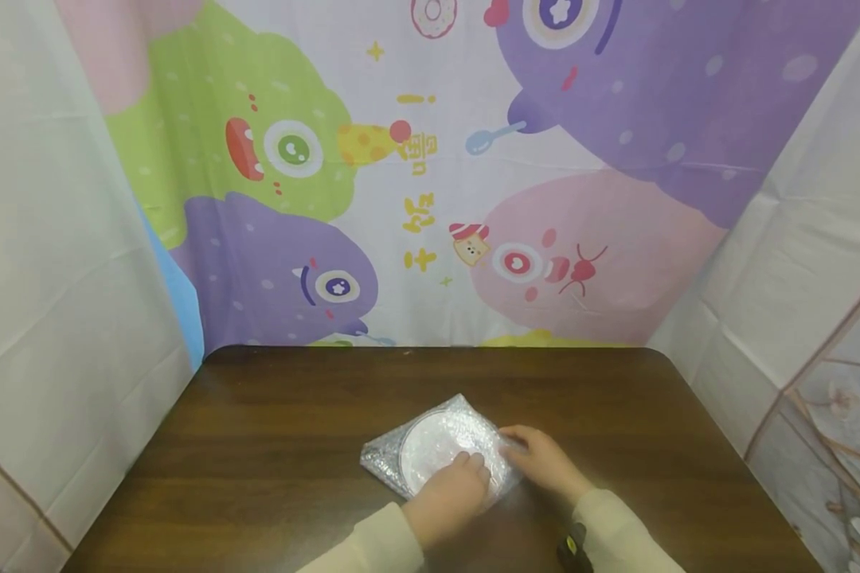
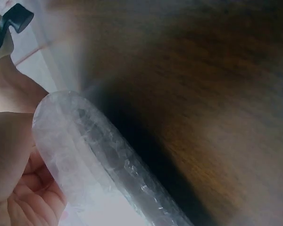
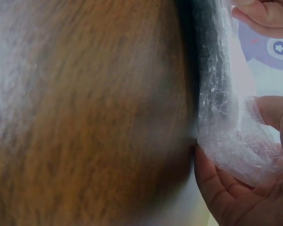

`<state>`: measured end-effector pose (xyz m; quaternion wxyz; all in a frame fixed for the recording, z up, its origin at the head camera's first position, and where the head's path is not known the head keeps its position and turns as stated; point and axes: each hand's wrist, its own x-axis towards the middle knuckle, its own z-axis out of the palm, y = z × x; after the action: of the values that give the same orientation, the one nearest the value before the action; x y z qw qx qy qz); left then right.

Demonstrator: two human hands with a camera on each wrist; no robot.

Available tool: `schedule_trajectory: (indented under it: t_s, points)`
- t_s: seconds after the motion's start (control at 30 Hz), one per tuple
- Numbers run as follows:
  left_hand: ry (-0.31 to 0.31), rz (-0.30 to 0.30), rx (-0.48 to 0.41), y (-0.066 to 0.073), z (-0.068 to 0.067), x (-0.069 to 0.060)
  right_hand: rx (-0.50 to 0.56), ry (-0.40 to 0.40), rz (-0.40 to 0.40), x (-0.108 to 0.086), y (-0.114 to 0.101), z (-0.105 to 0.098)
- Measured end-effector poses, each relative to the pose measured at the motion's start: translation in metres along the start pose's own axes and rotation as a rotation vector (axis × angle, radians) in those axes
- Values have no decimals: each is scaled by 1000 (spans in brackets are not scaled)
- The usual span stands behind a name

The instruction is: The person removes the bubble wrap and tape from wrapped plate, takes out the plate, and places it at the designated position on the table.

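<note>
A flat, round white item is wrapped in clear bubble wrap (image 1: pixel 383 460) near the front middle of the table, and its exact kind cannot be told through the wrap. My left hand (image 1: pixel 450 492) lies over the package's near right part, its curled fingers against the wrap's surface. At the right corner my right hand (image 1: pixel 543 461) holds the loose end of the wrap. In the right wrist view the right thumb and fingers (image 3: pixel 217 188) lie on either side of the crumpled wrap (image 3: pixel 240 150). The left fingertips are partly hidden in the left wrist view.
The dark brown wooden table (image 1: pixel 272 414) extends round the package. Behind it hangs a cloth (image 1: pixel 416 302) with cartoon monsters, and pale sheets (image 1: pixel 50 239) hang at both sides. A black device (image 1: pixel 572 549) is strapped at the right wrist.
</note>
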<state>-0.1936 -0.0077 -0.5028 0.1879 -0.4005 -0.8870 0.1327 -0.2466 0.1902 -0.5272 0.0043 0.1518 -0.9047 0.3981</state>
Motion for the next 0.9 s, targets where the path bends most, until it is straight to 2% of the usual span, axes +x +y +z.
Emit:
schedule_trajectory:
  t_s: [0.13,0.43,0.53,0.6,0.7,0.83,0.9]
  points:
    - [18,-21,-68,-5,-1,1,14,-4,8,0,-1,-1]
    - [106,-8,-12,-7,-2,-1,9,-6,15,1,1,0]
    - [131,-26,-95,-9,-3,-2,24,-11,32,1,1,0]
    - [124,-45,-192,-11,-5,-4,36,-13,45,2,1,0]
    - [71,-85,-331,-13,-7,-5,43,-18,55,2,1,0]
    - [0,-120,-404,-14,-8,-6,45,-26,50,2,2,-1]
    - [-4,-120,-405,-14,-7,-6,45,-28,42,2,2,-1]
